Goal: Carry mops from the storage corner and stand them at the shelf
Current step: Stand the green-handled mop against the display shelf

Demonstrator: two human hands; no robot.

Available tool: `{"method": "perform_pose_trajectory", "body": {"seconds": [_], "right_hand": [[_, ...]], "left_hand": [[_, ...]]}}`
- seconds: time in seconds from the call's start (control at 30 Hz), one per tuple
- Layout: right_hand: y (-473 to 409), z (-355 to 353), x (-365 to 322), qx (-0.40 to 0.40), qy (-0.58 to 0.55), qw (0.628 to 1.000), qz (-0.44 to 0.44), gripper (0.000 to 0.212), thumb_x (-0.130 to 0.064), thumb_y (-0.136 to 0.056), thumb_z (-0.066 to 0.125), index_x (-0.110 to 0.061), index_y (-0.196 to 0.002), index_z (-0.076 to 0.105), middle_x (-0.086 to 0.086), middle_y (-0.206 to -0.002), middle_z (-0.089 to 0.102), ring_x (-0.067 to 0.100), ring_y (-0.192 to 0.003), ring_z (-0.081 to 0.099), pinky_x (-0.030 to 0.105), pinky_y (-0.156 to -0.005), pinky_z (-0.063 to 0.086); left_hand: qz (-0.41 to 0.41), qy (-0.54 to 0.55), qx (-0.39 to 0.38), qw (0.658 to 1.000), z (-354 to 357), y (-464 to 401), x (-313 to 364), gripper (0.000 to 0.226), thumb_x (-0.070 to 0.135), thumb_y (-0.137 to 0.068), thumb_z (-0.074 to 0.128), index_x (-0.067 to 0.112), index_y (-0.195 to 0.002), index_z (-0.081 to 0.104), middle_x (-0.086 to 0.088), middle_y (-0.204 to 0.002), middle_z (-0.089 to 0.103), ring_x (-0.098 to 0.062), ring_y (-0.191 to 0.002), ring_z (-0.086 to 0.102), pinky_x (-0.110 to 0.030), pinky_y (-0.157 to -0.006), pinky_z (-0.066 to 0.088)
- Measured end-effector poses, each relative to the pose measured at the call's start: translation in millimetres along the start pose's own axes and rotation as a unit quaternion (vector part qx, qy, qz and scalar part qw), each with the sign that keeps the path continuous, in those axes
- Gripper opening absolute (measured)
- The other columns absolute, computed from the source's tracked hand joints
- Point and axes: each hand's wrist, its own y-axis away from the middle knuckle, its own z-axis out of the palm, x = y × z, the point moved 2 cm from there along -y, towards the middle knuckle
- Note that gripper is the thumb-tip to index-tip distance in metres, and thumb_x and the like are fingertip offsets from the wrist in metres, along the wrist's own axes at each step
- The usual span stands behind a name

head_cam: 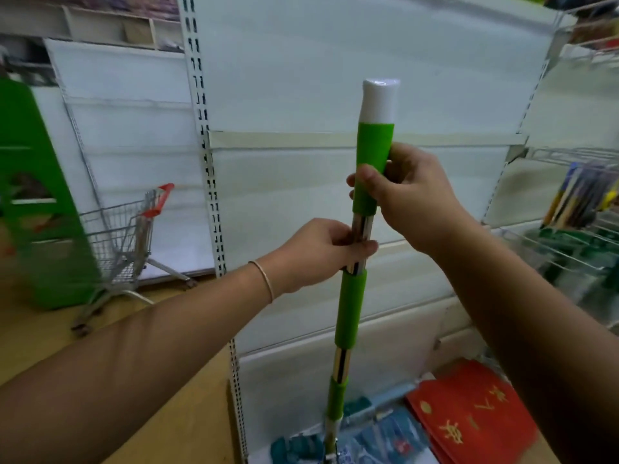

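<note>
A mop [350, 313] with a steel pole, green grip sleeves and a white cap stands nearly upright in front of the white shelf unit [335, 139]. My right hand [412, 199] grips the upper green handle, thumb across its front. My left hand [321, 252] holds the bare steel section just below, fingers wrapped round the pole. The mop's blue head in its packaging [368, 440] sits at the shelf's base, partly cut off by the frame edge.
A wire shopping cart [124, 242] with red handle stands on the wooden floor at left, beside a green display stand [37, 195]. Red packets [469, 416] lie at the shelf base. Wire racks with goods [579, 209] jut out at right.
</note>
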Motion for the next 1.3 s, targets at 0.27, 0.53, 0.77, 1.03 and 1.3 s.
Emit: {"method": "perform_pose_trajectory", "body": {"seconds": [0.27,0.53,0.77,1.03,1.3], "right_hand": [[-39,22,-12,-0.022,-0.02,0.998,-0.051,0.005,-0.017,-0.095,0.064,-0.018,-0.09,0.063,0.021,-0.096,0.071,0.033,-0.088,0.071,0.051,-0.081,0.059],[-89,33,-50,-0.05,-0.061,0.99,-0.12,0.008,-0.023,-0.091,0.07,-0.015,-0.087,0.069,0.013,-0.085,0.074,0.027,-0.079,0.073,0.051,-0.075,0.061],[-99,33,-80,-0.044,-0.063,0.974,-0.212,0.024,-0.026,-0.087,0.073,-0.003,-0.081,0.069,0.02,-0.075,0.069,0.039,-0.072,0.067,0.055,-0.064,0.056],[-101,25,-112,-0.049,-0.108,0.96,-0.256,0.013,-0.026,-0.083,0.079,-0.018,-0.075,0.072,0.003,-0.072,0.075,0.018,-0.063,0.072,0.038,-0.057,0.061],[-100,22,-130,0.011,-0.153,0.948,-0.277,0.03,-0.026,-0.069,0.089,-0.014,-0.081,0.064,-0.004,-0.064,0.07,0.005,-0.055,0.066,0.035,-0.057,0.061]], "left_hand": [[-0.004,0.032,0.044,0.999,-42,-4,8,0.022,0.025,-0.091,0.065,0.005,-0.1,0.07,-0.011,-0.097,0.075,-0.025,-0.092,0.072,-0.044,-0.093,0.056],[0.034,0.04,0.153,0.987,-93,-9,66,0.02,0.014,-0.091,0.064,-0.001,-0.103,0.069,-0.019,-0.101,0.072,-0.032,-0.095,0.071,-0.042,-0.086,0.059],[0.079,-0.009,0.214,0.974,-113,-2,99,0.008,0.006,-0.087,0.069,0.002,-0.093,0.072,-0.014,-0.09,0.075,-0.031,-0.089,0.071,-0.039,-0.083,0.059],[0.082,0.065,0.182,0.978,-110,9,106,0.034,0.028,-0.077,0.07,-0.001,-0.094,0.072,-0.018,-0.093,0.074,-0.035,-0.09,0.071,-0.038,-0.083,0.059],[0.128,0.02,0.188,0.973,-125,20,127,0.017,0.009,-0.074,0.077,0.002,-0.089,0.073,-0.018,-0.089,0.074,-0.032,-0.086,0.072,-0.042,-0.087,0.058]]}}
